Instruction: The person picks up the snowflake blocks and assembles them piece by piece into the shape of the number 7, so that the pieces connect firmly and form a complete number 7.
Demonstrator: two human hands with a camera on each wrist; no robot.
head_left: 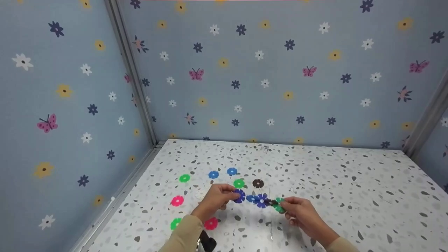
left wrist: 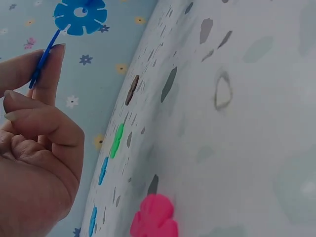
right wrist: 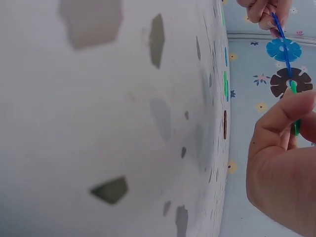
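Note:
Both hands hold a short chain of slotted, flower-shaped interlocking discs above the table. My left hand [head_left: 217,199] pinches the dark blue disc [head_left: 239,196] at the chain's left end between thumb and fingers. That disc meets a light blue disc [left wrist: 80,16], seen face-on in the left wrist view. From there the chain runs through another dark blue disc [head_left: 261,201] and a brown disc [right wrist: 279,85] to a green disc [head_left: 279,205]. My right hand [head_left: 300,213] grips this green disc at the right end, its fingers covering part of it.
Loose discs lie flat on the speckled white table [head_left: 350,196]: two light blue [head_left: 213,174], a brown one [head_left: 258,183], several green [head_left: 184,178] and two pink [head_left: 177,201]. The left sleeve partly covers a green one. Patterned walls [head_left: 266,70] enclose the table.

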